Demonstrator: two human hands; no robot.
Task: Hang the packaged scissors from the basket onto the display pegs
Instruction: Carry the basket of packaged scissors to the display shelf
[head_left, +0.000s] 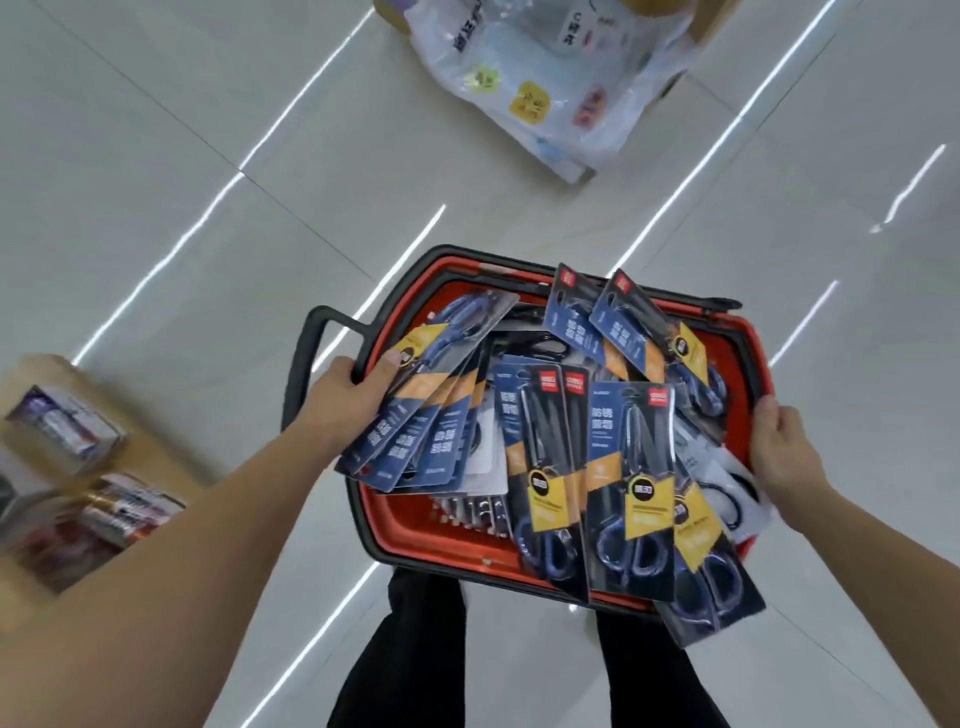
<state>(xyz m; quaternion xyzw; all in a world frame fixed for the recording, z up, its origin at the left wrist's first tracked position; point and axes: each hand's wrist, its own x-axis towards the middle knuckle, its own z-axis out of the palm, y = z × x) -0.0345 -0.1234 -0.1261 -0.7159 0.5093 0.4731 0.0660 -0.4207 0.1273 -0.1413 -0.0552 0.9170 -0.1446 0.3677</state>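
The red basket sits on the tiled floor, just ahead of the person's legs, heaped with packaged scissors. The left hand pinches the fanned packs, about 4, thumb on top, over the basket's left side. The right hand curls at the right rim; what it grips cannot be told.

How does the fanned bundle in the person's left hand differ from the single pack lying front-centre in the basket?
The fanned bundle is several packs gripped by the left hand; the front-centre pack is one, untouched. The bundle's scissor handles point away from the person; the pack's point toward them. Both have blue-and-yellow cards.
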